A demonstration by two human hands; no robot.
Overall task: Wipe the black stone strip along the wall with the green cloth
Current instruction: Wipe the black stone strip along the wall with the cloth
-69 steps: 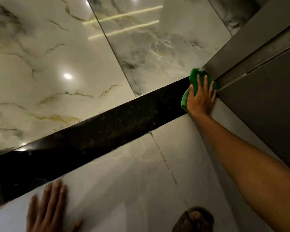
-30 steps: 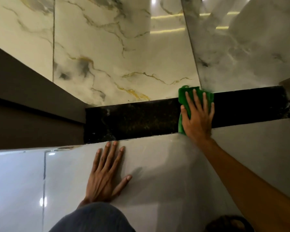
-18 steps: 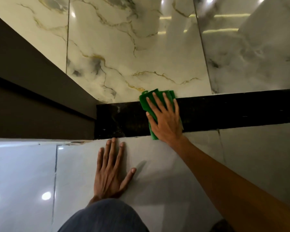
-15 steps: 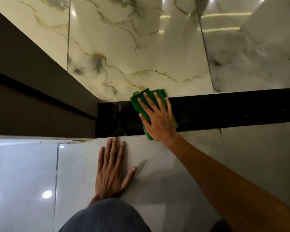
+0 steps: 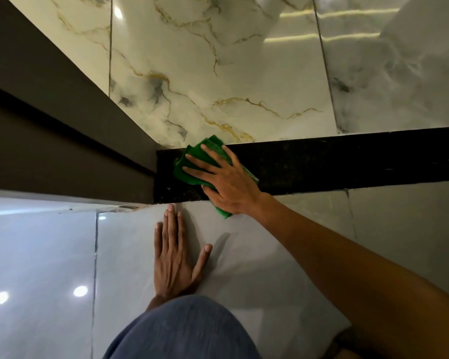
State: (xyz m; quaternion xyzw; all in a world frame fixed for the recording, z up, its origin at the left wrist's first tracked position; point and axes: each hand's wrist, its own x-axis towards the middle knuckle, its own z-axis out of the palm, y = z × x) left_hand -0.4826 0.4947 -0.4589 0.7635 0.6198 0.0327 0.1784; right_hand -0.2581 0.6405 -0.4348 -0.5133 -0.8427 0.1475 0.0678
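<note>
Marble wall (image 5: 218, 73): glossy white tiles with gold and grey veins, above the strip.
Floor (image 5: 49, 255): pale glossy tiles reflecting round lights.
Brown panel (image 5: 49, 125): meets the strip's left end.
Black stone strip (image 5: 347, 161): runs from the brown panel to the right edge, between wall and floor.
Knee (image 5: 184, 330): blue cloth, bottom centre.
Right hand (image 5: 226, 182): palm down, fingers (image 5: 200, 161) spread, pressing the cloth flat.
Left hand (image 5: 174, 260): flat on the floor tile, fingers together, thumb out, holding nothing.
Green cloth (image 5: 189, 172): folded, on the strip near its left end, lower edge overhanging the floor tile.
</note>
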